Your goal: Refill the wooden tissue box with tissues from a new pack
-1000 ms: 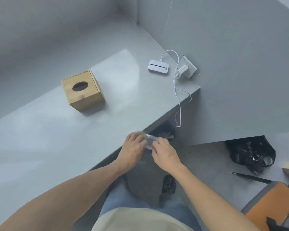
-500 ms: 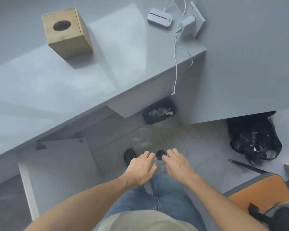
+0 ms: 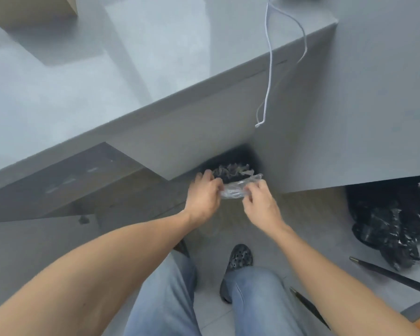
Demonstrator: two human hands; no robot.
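1. Clear plastic wrapper (image 3: 238, 189), crumpled and glossy, is stretched between both hands just above the black waste bin (image 3: 230, 163) that stands on the floor under the grey desk (image 3: 155, 69).
2. Left hand (image 3: 204, 196) pinches one end of the wrapper with curled fingers; right hand (image 3: 261, 203) pinches the other end the same way.
3. Half a second ago the hands were low over the knees, close to the body; now they are stretched forward to the bin. That suggests the empty pack wrapping is about to be thrown away, a tidying step.
4. Wooden tissue box (image 3: 32, 8) shows only as a corner at the top left edge of the desk; earlier it was fully in view with its oval opening. Whether it is filled cannot be told.
5. White cable (image 3: 268, 69) hangs over the desk edge as before, while the charger has left the view. A black plastic bag (image 3: 388, 224) lies on the floor to the right, well apart from the hands.
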